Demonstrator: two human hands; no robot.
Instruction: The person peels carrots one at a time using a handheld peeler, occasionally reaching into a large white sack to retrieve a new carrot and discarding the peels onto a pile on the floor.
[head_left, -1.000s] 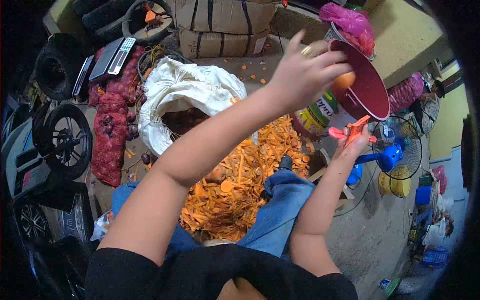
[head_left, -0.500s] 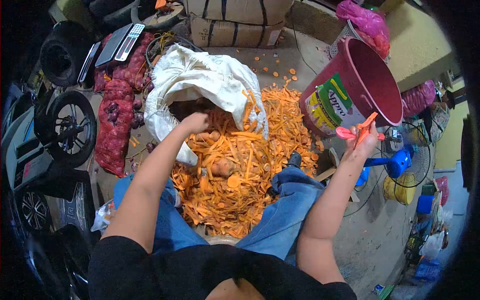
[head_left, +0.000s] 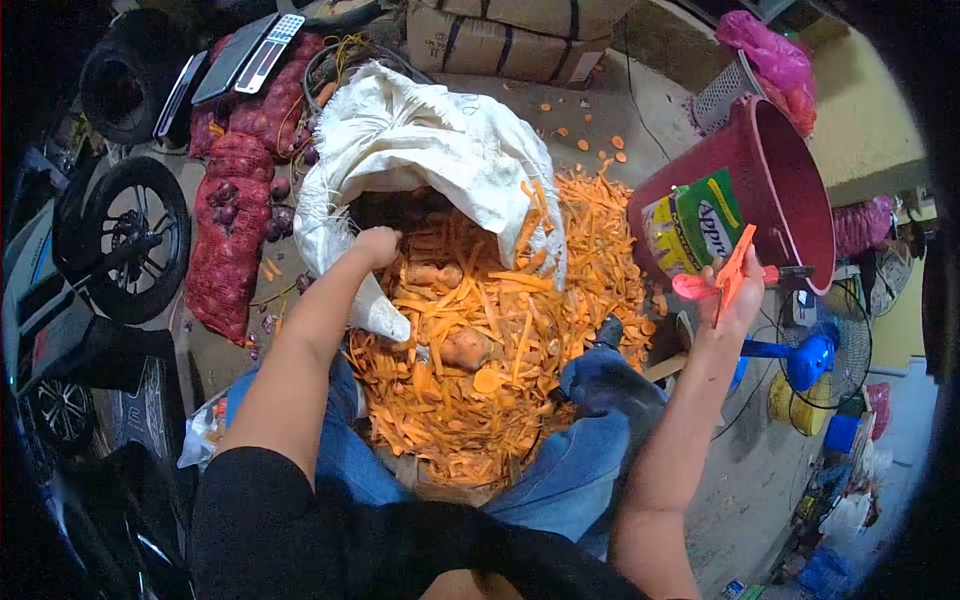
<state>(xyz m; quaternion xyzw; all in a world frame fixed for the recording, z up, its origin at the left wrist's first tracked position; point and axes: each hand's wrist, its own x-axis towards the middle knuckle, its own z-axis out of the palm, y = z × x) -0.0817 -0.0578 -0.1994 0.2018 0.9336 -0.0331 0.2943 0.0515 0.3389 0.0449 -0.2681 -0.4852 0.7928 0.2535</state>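
My left hand (head_left: 378,246) reaches to the mouth of a white woven sack (head_left: 455,130), above carrots and peelings. Its fingers bend down out of sight, so I cannot see whether they grip anything. A peeled-looking carrot (head_left: 434,274) lies just right of it, and a thick carrot (head_left: 465,348) sits lower in the pile of carrot peelings (head_left: 500,410). On the right, my right hand (head_left: 735,305) is closed around an orange peeler (head_left: 735,262). A pinkish-red handle (head_left: 692,287) and a dark metal end (head_left: 797,271) stick out either side of that hand.
Beyond my right hand a large maroon bucket (head_left: 675,190) leans over, with a blue fan (head_left: 812,360) close by. Red net bags of onions (head_left: 232,235) lie left, near a motorbike wheel (head_left: 135,240). Cardboard boxes (head_left: 500,45) stand behind the sack; peelings lie between my legs.
The view has shifted, so the sack and bucket appear farther right. My left hand stays at the sack's mouth; my right hand still holds the peeler, now more upright.
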